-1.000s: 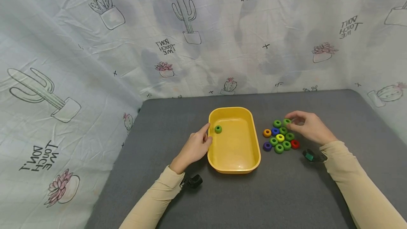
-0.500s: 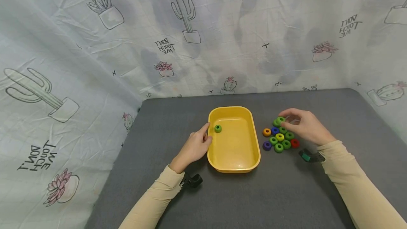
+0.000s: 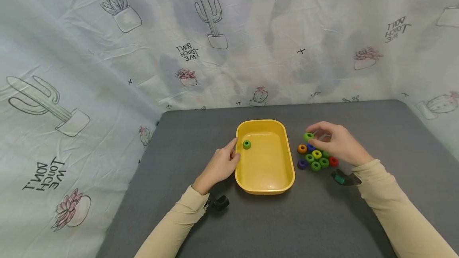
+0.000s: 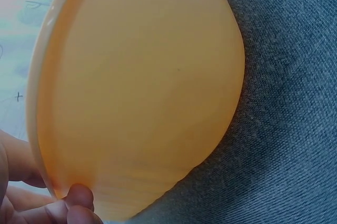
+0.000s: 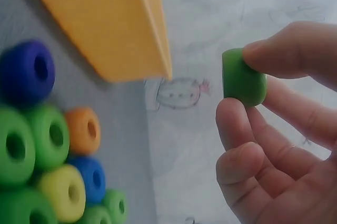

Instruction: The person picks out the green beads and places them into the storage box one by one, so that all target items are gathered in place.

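Note:
Between thumb and fingers my right hand [image 3: 338,143] pinches a green bead [image 5: 243,81], raised over the far end of a bead cluster. The bead is barrel-shaped with a hole through it. My left hand [image 3: 220,165] grips the left rim of a yellow tray [image 3: 265,170]; the left wrist view shows fingertips [image 4: 80,196] against its outer wall. One green bead [image 3: 246,147] lies inside the tray near that rim. Right of the tray are several more green beads, plus a purple bead [image 5: 21,79], an orange bead [image 5: 79,134], a blue bead [image 5: 88,174] and a yellow bead [image 5: 55,192].
A red bead [image 3: 334,163] sits at the cluster's right edge, below my right hand. The dark grey tabletop [image 3: 272,226] ends at the back against a white curtain [image 3: 247,43] printed with cacti, which also hangs along the left and right.
My right hand has moved left with the pinched green bead, from the cluster's far right corner toward the tray. The left hand stays at the tray's rim.

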`<state>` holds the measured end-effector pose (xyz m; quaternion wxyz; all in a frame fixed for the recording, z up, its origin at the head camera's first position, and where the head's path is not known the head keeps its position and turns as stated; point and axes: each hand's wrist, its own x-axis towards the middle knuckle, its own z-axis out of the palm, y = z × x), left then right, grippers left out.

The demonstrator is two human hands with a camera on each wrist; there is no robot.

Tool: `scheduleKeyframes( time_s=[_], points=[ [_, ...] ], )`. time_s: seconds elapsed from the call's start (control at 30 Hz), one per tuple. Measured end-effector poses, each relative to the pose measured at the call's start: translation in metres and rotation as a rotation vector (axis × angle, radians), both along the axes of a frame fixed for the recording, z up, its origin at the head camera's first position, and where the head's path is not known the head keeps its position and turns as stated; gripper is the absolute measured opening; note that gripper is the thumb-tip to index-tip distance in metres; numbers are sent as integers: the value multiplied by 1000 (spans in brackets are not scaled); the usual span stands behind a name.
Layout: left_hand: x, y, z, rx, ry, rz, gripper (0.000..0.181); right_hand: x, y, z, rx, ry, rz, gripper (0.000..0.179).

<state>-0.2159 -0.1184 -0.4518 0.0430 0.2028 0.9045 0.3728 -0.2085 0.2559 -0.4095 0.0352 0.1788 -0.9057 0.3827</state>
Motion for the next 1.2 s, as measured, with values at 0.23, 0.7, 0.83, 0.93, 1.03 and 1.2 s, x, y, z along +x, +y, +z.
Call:
scheduleKeyframes(
  time_s=[0.23, 0.7, 0.83, 0.93, 1.03, 1.2],
  points=[
    [1, 0, 1, 4, 8, -5, 55, -7, -25, 8, -27, 17, 58, 27],
    [1, 0, 2, 8, 10, -11, 56, -30, -83, 24, -33, -38, 107, 29],
    [2, 1, 2, 6, 13, -12, 57, -37, -97, 25, -18, -28, 118, 29],
    [3, 1, 2, 4, 17, -7, 56, -43, -107, 26, -15, -53, 111, 29],
    [3, 1, 2, 2, 13, -4, 56, -48, -115, 23, 0, -87, 102, 28],
    [2, 1, 1, 4, 14, -6, 57, -56, -126, 14, 36, -141, 98, 25]
  ],
)
